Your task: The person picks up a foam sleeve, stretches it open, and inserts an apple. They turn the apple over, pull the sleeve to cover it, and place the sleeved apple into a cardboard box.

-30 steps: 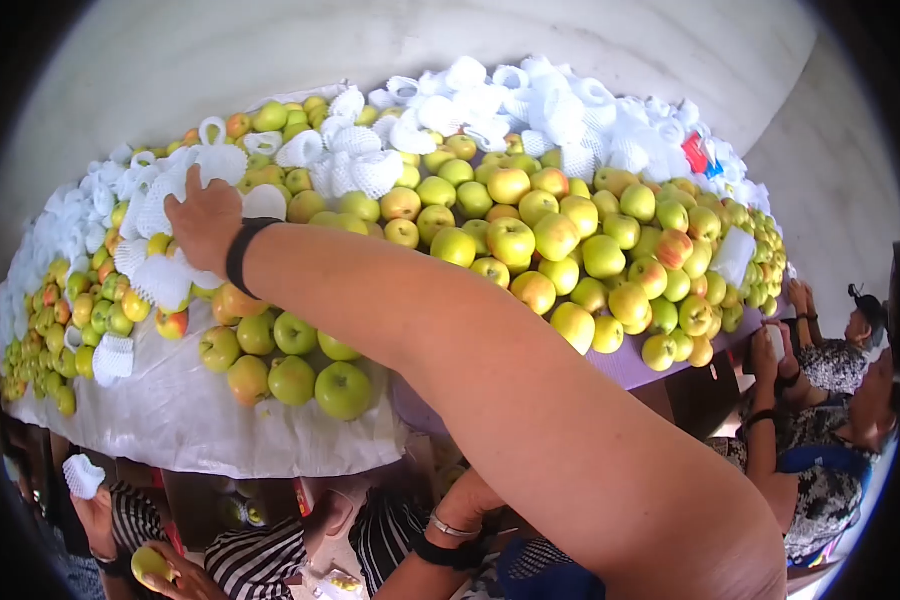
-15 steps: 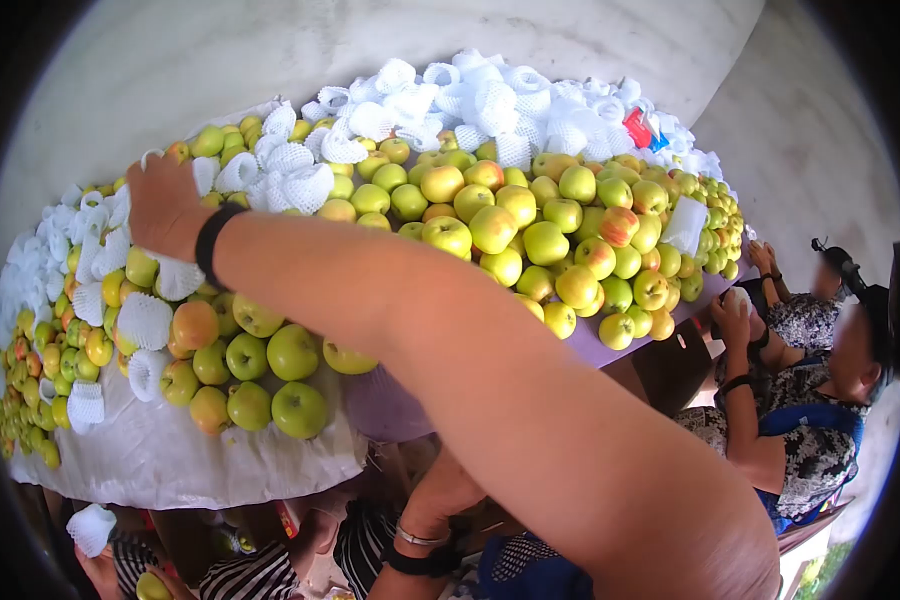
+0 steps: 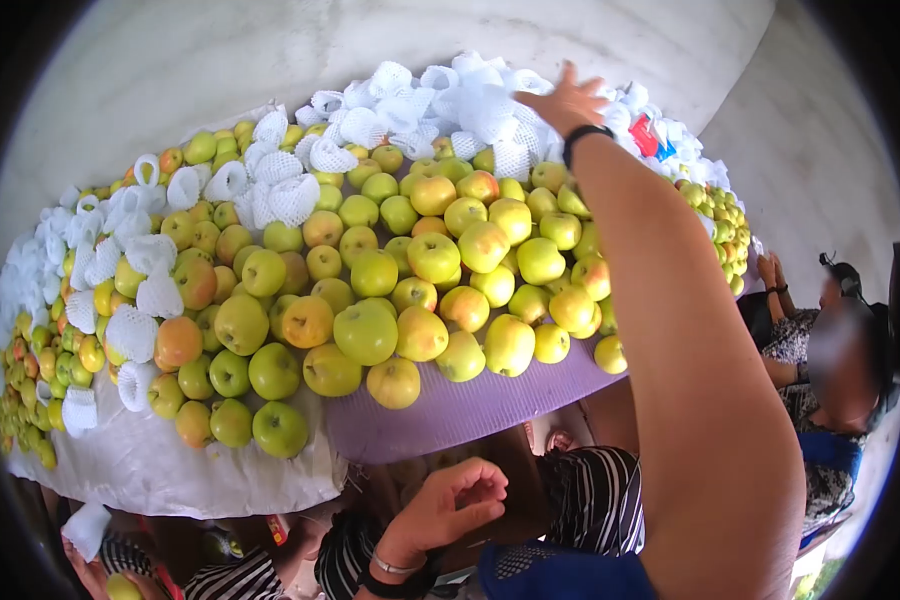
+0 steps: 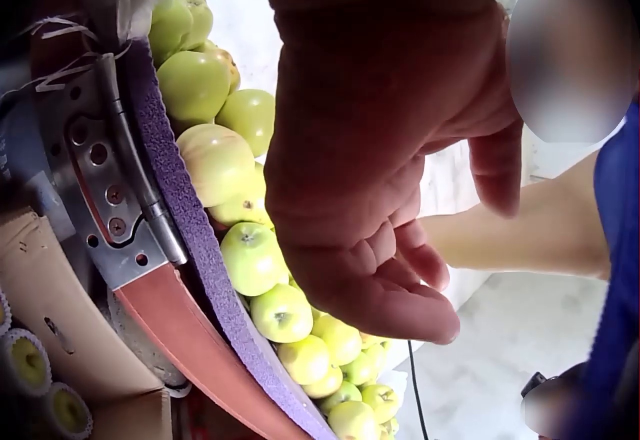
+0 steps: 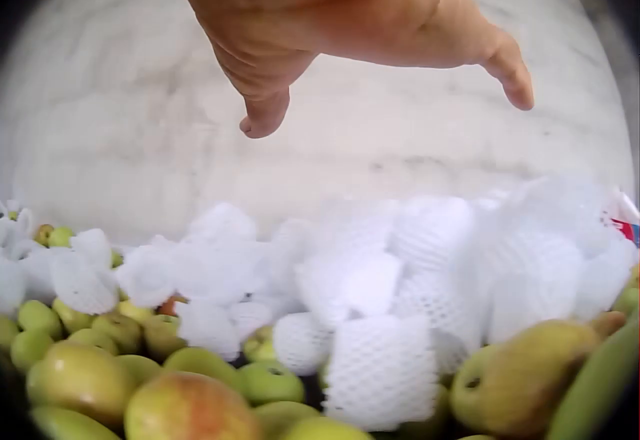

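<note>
Foam nets piled at the table's far edge behind the apples. My right hand has swung over from the left-side nets, now above this pile, fingers spread, empty. Left hand low by the table edge, loosely curled, holding nothing.

The right hand is cut off by the top edge of the right wrist view, so only 2 fingertips show, and in the head view its fingers hide among the white foam nets. The left hand fills the left wrist view (its wrist runs off the top), hiding much of the apples behind it. The cardboard box is cropped at the lower left corner.
</note>
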The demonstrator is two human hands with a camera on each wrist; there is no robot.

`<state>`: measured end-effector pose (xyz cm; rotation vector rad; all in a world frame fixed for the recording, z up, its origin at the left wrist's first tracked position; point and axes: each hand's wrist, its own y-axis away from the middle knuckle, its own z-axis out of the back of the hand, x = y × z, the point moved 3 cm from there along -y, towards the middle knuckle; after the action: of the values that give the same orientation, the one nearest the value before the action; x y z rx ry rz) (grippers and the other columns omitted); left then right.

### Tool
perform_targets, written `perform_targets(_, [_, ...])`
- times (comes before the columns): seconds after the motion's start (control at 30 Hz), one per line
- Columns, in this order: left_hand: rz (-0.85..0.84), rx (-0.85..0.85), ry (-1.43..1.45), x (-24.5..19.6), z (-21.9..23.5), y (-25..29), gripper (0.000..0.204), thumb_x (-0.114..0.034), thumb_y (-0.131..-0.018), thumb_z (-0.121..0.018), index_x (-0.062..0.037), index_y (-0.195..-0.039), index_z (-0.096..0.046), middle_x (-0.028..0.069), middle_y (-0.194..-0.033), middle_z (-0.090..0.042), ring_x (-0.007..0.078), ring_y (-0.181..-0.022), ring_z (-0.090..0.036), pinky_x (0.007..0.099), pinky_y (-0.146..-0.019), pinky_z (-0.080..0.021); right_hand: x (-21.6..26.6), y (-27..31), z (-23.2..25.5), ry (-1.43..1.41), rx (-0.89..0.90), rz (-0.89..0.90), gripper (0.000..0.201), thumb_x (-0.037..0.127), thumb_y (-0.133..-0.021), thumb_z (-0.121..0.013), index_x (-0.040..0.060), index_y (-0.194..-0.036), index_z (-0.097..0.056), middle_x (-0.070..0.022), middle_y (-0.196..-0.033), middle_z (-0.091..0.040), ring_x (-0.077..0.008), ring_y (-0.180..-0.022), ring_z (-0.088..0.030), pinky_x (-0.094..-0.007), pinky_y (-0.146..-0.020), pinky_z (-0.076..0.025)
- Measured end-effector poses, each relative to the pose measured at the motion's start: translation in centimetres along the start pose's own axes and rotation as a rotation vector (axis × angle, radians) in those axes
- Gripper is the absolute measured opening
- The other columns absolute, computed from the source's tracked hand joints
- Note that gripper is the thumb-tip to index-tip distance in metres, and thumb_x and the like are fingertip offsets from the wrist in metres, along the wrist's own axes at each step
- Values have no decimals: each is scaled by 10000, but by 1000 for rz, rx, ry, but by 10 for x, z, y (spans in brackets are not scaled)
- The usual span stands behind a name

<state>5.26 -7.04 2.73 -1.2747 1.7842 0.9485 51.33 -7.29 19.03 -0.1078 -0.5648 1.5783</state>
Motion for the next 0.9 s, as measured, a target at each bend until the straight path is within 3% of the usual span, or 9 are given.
perform_targets(0.17, [-20,23,-35,-3,3,-5,296,-146,-795,-673,-24,-1032,-544,9,-906,-542,75,-836,-513,222,-754,-435,-61,-66,-34,74,38,14,1228,672,-521,-707,215,-1447,-44,-310,-1445,46,-516,-1322,-30,-605,-1027,-169])
perform_targets(0.23, [-7,11,-38,-7,5,-7,301,-142,-793,-673,-23,-1036,-542,15,-911,-543,79,-845,-514,229,-765,-435,-69,-86,-51,72,138,83,1271,696,-520,-691,147,-1446,-14,-343,-1429,-25,-457,-1348,-25,-563,-1057,-131])
perform_targets(0.4, [98,27,75,-22,4,-17,329,-146,-775,-672,-1,-1046,-555,55,-972,-583,116,-867,-537,257,-815,-420,-26,-81,-90,182,405,260,1239,681,-532,-693,129,-1448,-66,-326,-1419,-152,-405,-1367,-16,-500,-1079,-138])
perform_targets(0.47, [23,-4,103,-23,8,-21,315,-170,-772,-690,-23,-1013,-550,21,-906,-555,90,-809,-500,232,-750,-414,-7,-67,-100,263,550,357,1209,650,-551,-702,112,-1445,-91,-305,-1416,-203,-377,-1374,-9,-478,-1082,-149])
perform_targets(0.5, [-18,-19,115,-24,9,-21,310,-182,-771,-700,-34,-997,-547,4,-872,-541,77,-780,-481,220,-717,-411,-4,-66,-110,297,567,390,1103,598,-567,-714,94,-1420,-230,-266,-1425,-230,-361,-1368,-113,-473,-1072,-196])
perform_targets(0.6, [-30,-37,137,-24,11,-20,307,-185,-776,-694,-35,-992,-536,-3,-863,-532,67,-768,-461,212,-709,-397,25,-24,-107,622,798,573,1010,521,-571,-739,55,-1372,-337,-269,-1429,-214,-379,-1340,-205,-446,-1064,-234])
perform_targets(0.63, [6,-28,114,-23,11,-19,318,-172,-776,-688,-23,-1014,-539,17,-905,-546,82,-805,-486,227,-744,-406,29,-13,-106,573,628,563,723,375,-579,-743,-3,-1167,-559,-306,-1304,-397,-361,-1245,-392,-404,-1001,-341])
perform_targets(0.83, [-46,-18,57,-12,11,-10,325,-143,-787,-671,-10,-1052,-538,42,-959,-563,106,-871,-527,250,-804,-433,46,-37,-106,369,583,629,486,264,-575,-708,-25,-961,-643,-293,-1116,-540,-335,-1106,-518,-369,-904,-423])
perform_targets(0.9, [-90,-36,52,-13,8,-8,294,-138,-799,-662,-18,-1033,-532,23,-914,-545,92,-831,-511,238,-765,-444,54,-52,-123,361,342,825,243,180,-575,-643,-20,-712,-661,-244,-889,-621,-321,-921,-597,-362,-793,-474])
